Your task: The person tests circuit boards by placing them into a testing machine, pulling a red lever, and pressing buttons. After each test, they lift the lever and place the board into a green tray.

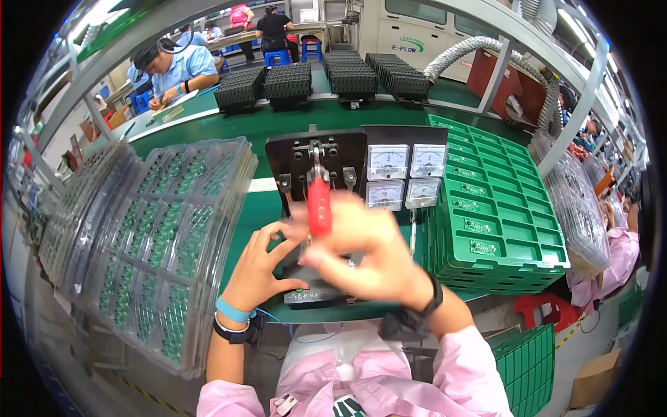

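My left hand (258, 263) rests with spread fingers on the black test fixture (314, 292) at the front of the green bench, its thumb and fingers touching the fixture's near edge. My right hand (361, 243) is blurred with motion just above the fixture, beside the red-handled lever (319, 205) of the clamp; whether it grips the lever or a small part I cannot tell. Behind the lever a black panel (316, 163) carries the clamp mount. To its right stand several white dial meters (406, 174).
Stacked clear blister trays of green circuit boards (167, 243) fill the left. Green compartment trays (497, 208) are piled on the right, with more by my right knee (531, 361). Black trays (326, 80) line the far bench. Other people work at the back left and far right.
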### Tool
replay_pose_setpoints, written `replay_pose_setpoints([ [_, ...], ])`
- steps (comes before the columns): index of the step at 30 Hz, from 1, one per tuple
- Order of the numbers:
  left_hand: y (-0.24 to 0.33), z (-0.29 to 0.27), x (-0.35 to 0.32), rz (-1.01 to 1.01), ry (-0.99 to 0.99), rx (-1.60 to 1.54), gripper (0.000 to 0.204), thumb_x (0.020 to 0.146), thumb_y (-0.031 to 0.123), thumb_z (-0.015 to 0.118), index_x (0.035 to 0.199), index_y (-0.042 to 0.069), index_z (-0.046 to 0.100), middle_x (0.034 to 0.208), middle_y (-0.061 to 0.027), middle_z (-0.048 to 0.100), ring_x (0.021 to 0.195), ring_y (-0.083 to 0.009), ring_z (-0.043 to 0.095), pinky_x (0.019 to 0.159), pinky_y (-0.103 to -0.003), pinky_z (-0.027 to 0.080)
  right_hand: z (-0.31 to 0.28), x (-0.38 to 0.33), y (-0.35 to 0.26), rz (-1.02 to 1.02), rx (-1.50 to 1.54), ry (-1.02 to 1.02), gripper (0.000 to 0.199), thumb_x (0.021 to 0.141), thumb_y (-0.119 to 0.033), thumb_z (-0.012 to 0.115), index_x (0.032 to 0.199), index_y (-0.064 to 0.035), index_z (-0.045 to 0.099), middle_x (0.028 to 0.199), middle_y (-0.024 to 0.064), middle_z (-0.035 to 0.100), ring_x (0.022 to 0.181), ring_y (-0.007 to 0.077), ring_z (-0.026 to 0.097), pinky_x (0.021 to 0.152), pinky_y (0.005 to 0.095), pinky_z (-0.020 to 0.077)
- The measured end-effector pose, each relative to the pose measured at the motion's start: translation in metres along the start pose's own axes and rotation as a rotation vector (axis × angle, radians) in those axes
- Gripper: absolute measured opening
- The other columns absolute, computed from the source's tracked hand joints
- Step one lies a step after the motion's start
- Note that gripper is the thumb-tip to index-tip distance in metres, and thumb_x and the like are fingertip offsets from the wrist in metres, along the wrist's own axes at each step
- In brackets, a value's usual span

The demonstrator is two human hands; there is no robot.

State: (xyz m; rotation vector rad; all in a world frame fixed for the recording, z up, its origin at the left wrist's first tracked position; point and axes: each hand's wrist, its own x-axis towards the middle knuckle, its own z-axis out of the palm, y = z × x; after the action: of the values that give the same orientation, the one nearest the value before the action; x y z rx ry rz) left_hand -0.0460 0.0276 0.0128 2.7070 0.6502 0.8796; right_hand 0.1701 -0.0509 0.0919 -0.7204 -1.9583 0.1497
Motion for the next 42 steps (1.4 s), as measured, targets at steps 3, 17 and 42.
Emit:
replay_pose_setpoints([
  [3,0.011,-0.002,-0.003,-0.056,0.049,0.028,0.072,0.066,0.035,0.084,0.131,0.017,0.057,0.126,-0.0119,0.049,0.106,-0.0325,0.051,0.092,-0.044,0.044,-0.010,0.067,0.009,-0.026,0.011,0.306,0.036,0.082,-0.010,0.067,0.118,-0.0029,0.063,0.136,0.0171,0.056,0.124,0.0291,0.055,0.106,0.0389,0.0390],
  [17,-0.011,-0.016,-0.075,-0.454,-0.091,0.055,0.022,0.082,0.013,0.072,0.098,-0.001,0.066,0.108,-0.0132,0.060,0.105,-0.0325,0.056,0.091,-0.041,0.045,0.015,-0.081,0.029,0.857,0.136,0.192,0.017,0.084,-0.005,0.065,0.100,0.0010,0.063,0.089,0.0058,0.063,0.076,0.0115,0.056,0.071,0.0278,0.0461],
  [42,0.052,0.050,0.028,-0.004,-0.059,0.231,0.039,0.089,0.027,0.065,0.123,0.007,0.061,0.130,-0.0090,0.061,0.120,-0.0286,0.056,0.103,-0.048,0.041,-0.061,-0.108,-0.055,0.874,-0.039,0.071,0.017,0.082,-0.001,0.069,0.091,0.0001,0.055,0.073,0.0048,0.057,0.058,0.0102,0.049,0.054,0.0253,0.0412],
])
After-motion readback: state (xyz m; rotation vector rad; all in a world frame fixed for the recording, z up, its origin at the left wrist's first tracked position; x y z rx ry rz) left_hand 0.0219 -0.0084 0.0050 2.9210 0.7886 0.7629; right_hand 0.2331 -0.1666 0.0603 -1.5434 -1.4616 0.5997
